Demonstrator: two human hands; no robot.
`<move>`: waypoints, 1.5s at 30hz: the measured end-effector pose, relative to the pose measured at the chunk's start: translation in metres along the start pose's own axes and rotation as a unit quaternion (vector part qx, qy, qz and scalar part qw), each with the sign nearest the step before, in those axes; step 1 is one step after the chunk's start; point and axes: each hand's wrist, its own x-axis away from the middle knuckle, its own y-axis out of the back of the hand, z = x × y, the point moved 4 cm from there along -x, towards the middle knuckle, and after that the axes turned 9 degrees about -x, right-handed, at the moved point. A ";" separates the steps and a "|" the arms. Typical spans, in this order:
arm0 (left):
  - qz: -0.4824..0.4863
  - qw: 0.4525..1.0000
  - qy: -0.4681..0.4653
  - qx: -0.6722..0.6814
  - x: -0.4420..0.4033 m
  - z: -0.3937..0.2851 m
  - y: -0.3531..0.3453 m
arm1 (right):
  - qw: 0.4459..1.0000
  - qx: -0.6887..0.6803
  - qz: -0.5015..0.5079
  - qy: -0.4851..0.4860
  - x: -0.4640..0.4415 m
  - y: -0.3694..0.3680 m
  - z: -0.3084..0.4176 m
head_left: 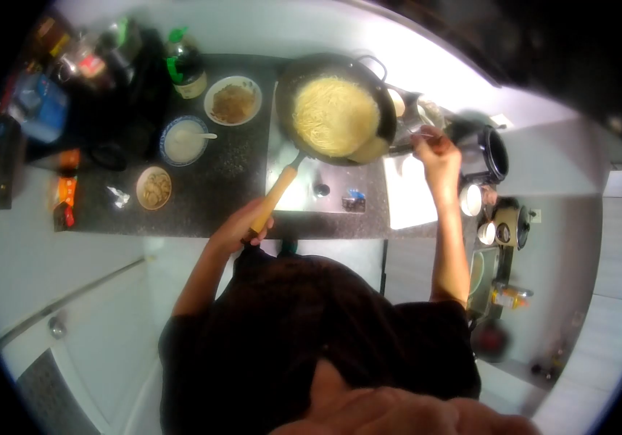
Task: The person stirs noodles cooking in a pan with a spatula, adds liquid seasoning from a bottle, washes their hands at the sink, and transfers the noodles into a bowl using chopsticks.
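A dark wok (304,138) stands on the stove, with pale yellow noodles (335,112) spread across its middle. My left hand (244,225) is closed around its wooden handle (277,196), near the end. In my right hand (438,151), at the wok's right side, is the dark handle of a spatula (370,151). The spatula's blade lies inside the wok at the lower right edge, beside the noodles. My right fingers are closed, and they partly hide the handle's end.
Left of the stove are a plate of brown food (234,104), a blue-rimmed bowl (180,142) with a white spoon, a small bowl (154,188) and a green-capped bottle (186,69). A white board (409,196) and a black cooker (486,156) are on the right.
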 end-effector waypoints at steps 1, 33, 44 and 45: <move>-0.002 1.000 0.000 -0.002 0.000 -0.001 0.000 | 1.000 -0.026 0.000 -0.018 -0.012 0.005 -0.012; -0.011 1.000 0.014 -0.003 0.005 0.000 -0.009 | 0.865 0.117 0.321 0.367 -0.007 -0.121 -0.025; -0.019 0.999 0.033 -0.021 0.008 -0.007 -0.011 | 0.852 0.154 0.395 0.307 0.082 -0.113 0.064; -0.021 0.999 0.032 -0.021 0.009 -0.008 -0.011 | 0.853 0.154 0.394 0.306 0.075 -0.116 0.050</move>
